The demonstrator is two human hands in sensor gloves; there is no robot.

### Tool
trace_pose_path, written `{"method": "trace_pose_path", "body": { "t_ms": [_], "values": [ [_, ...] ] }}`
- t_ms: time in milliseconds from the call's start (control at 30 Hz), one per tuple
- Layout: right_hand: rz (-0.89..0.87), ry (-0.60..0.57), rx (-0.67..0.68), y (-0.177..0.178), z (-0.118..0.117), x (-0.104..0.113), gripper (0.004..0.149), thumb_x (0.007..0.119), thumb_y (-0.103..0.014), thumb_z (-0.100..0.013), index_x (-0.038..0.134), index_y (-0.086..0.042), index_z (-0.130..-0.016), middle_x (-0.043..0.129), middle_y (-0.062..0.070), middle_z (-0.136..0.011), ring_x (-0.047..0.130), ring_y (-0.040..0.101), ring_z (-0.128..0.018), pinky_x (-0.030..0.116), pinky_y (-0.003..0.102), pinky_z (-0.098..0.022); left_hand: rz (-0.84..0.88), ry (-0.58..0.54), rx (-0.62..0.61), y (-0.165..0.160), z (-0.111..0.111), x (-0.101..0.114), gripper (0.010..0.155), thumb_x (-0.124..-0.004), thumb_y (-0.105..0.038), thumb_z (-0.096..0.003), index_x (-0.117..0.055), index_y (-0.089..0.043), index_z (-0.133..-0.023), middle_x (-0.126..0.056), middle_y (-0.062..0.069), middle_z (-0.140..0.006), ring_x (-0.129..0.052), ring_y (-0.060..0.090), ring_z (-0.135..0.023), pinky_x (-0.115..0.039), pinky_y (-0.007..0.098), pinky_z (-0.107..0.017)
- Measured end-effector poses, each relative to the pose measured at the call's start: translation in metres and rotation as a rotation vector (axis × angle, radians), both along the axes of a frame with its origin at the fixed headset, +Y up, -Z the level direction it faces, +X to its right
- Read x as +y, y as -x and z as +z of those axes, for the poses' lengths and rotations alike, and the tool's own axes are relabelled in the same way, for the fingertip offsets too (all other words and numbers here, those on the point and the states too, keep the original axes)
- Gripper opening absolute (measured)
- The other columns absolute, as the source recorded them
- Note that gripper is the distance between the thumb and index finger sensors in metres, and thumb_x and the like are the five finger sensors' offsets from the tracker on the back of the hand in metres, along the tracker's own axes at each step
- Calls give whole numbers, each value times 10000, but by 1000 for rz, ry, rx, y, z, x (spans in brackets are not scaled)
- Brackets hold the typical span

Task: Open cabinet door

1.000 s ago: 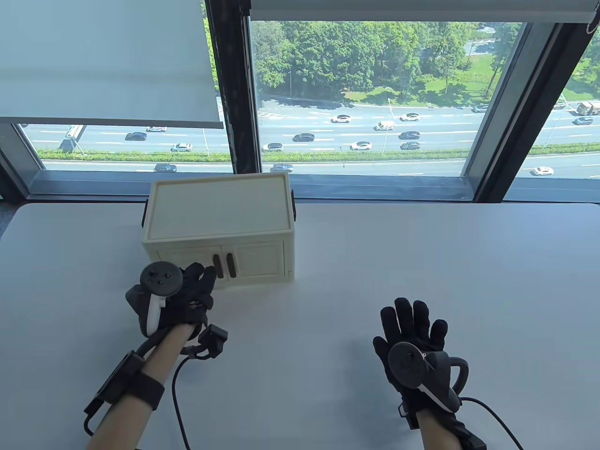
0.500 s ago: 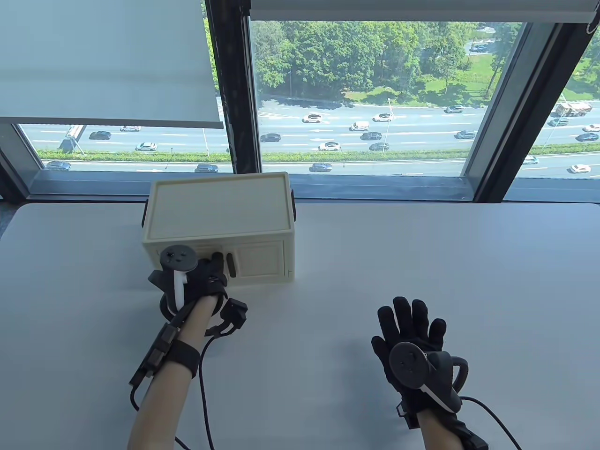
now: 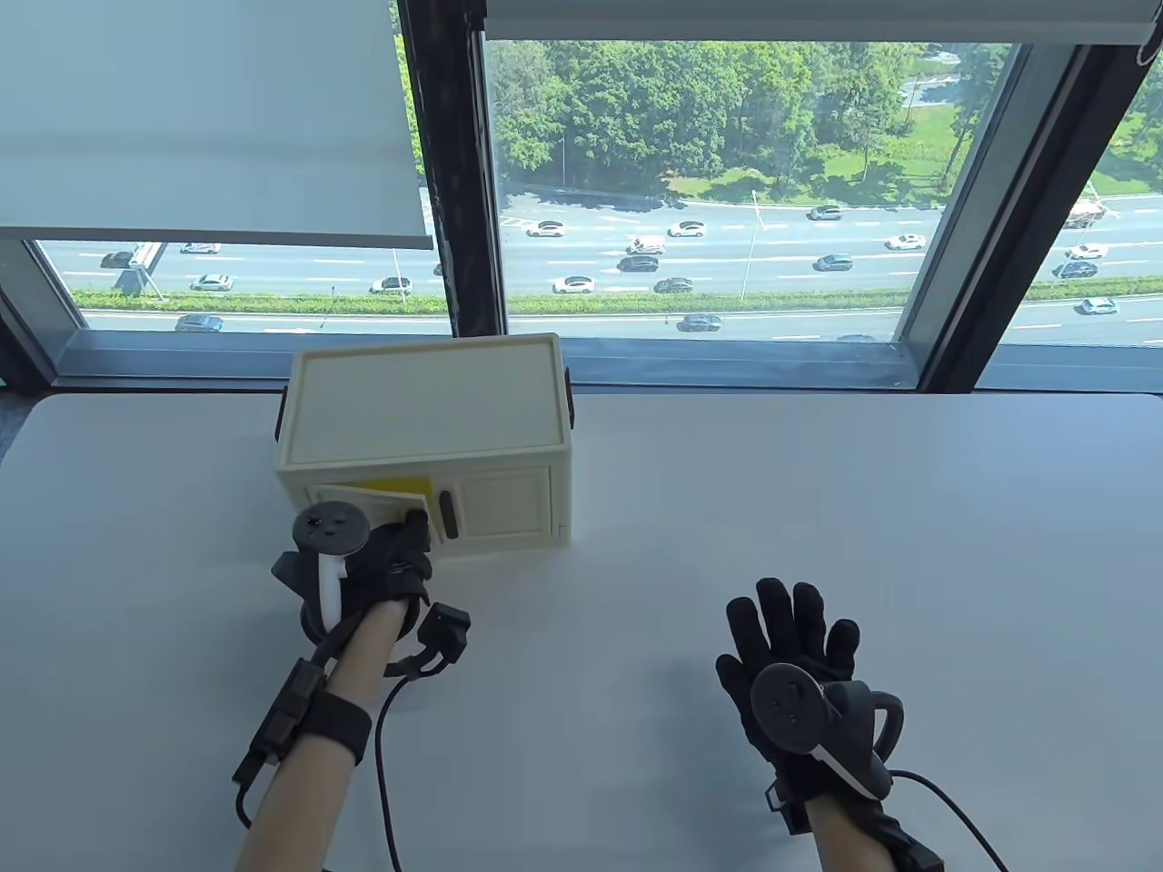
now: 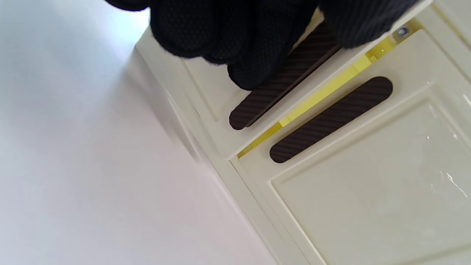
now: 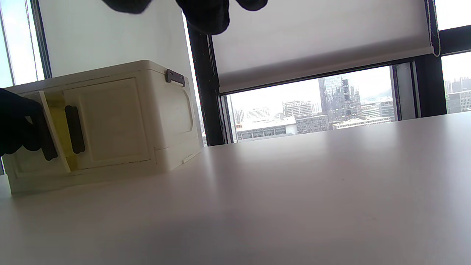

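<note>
Swung ajar since half a second ago, when shut flush: left door [image 3: 363,501] of cream cabinet [image 3: 422,436], yellow interior [image 3: 392,485] now exposed at the seam, with left hand [image 3: 386,559] drawn back slightly toward 6 o'clock.

Ordered by size: white table [image 3: 818,509]; cabinet at roughly 10 o'clock on it, well apart from the right hand [image 3: 790,654] and touching the left; then both doors, right door [image 3: 504,500] closed; then two dark handles, long axes upright, side by side at the centre seam.

Decisive relation: cabinet at 12 o'clock from the left hand, 10 o'clock from the right; left plainly nearer, fingers [image 4: 254,62] curled on left handle [image 4: 272,92], apparently holding it. Hinge probably on the door's outer edge, so further pull probably arcs toward 7 o'clock.

Right hand flat on the table, fingers spread wide, holding nothing.

Left wrist view alone shows the narrow yellow gap beside right handle [image 4: 331,119]; right wrist view alone shows the door angled out from the cabinet front.
</note>
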State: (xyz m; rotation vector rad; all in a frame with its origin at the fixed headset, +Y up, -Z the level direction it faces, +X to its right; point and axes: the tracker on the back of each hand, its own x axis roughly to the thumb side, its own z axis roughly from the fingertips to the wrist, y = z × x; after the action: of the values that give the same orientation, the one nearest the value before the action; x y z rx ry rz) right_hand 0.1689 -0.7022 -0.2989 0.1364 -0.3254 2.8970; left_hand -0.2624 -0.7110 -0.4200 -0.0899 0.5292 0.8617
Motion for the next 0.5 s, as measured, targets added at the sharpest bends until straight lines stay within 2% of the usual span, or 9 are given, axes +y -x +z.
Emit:
{"method": "trace_pose_path", "body": {
  "t_ms": [267, 500],
  "values": [
    [3, 4, 4, 1, 1, 0, 619, 517, -526, -535, 460, -300, -1109, 264, 54, -1169, 92, 319, -1014, 255, 618, -655, 11, -12, -83, 32, 42, -1, 608, -617, -585, -526, -783, -189, -956, -615, 108, -967, -640, 313, -801, -401, 542, -726],
    [8, 17, -5, 2, 3, 0, 617, 521, -524, -534, 466, -300, -1107, 269, 54, -1168, 98, 321, -1014, 258, 617, -655, -38, -27, -99, 54, 62, 1, 596, -604, -572, -533, -773, -200, -967, -600, 113, -980, -631, 314, -806, -391, 539, -726]
  ]
}}
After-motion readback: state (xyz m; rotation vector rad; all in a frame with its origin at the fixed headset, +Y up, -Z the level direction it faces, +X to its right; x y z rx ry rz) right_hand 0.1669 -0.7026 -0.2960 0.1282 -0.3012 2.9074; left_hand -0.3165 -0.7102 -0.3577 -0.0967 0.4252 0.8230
